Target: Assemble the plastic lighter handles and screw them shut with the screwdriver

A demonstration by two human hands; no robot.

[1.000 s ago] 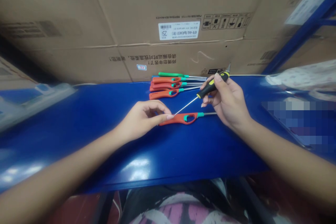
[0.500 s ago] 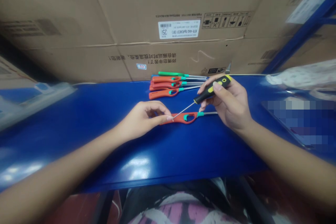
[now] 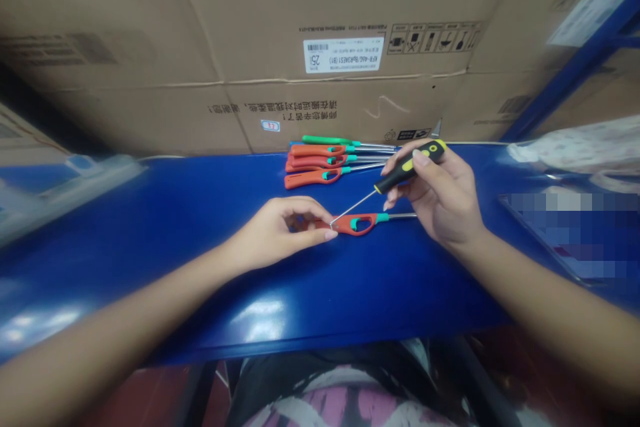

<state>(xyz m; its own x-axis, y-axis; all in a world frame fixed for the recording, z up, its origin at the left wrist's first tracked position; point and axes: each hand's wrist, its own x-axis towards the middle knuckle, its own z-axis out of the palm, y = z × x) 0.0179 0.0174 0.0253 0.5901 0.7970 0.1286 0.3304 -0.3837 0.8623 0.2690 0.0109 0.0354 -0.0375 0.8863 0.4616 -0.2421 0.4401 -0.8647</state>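
Observation:
An orange long-nosed lighter (image 3: pixel 361 223) with a teal trigger lies flat on the blue table (image 3: pixel 200 253), its metal tube pointing right. My left hand (image 3: pixel 284 230) pinches the lighter's handle end, fingers curled round it. My right hand (image 3: pixel 440 193) grips a black and yellow screwdriver (image 3: pixel 407 167), slanted down to the left. The thin shaft's tip rests on the lighter's body right beside my left fingertips.
Several more lighters (image 3: pixel 325 160), orange ones and a green one, lie stacked at the table's back edge against big cardboard boxes (image 3: pixel 300 33). A blue shelf post (image 3: pixel 575 67) rises at the right. A pale bag (image 3: pixel 580 143) lies at the far right.
My left hand has slid a little right along the lighter's handle. The screwdriver tip has settled onto the lighter's body, and my right hand has shifted slightly right and up.

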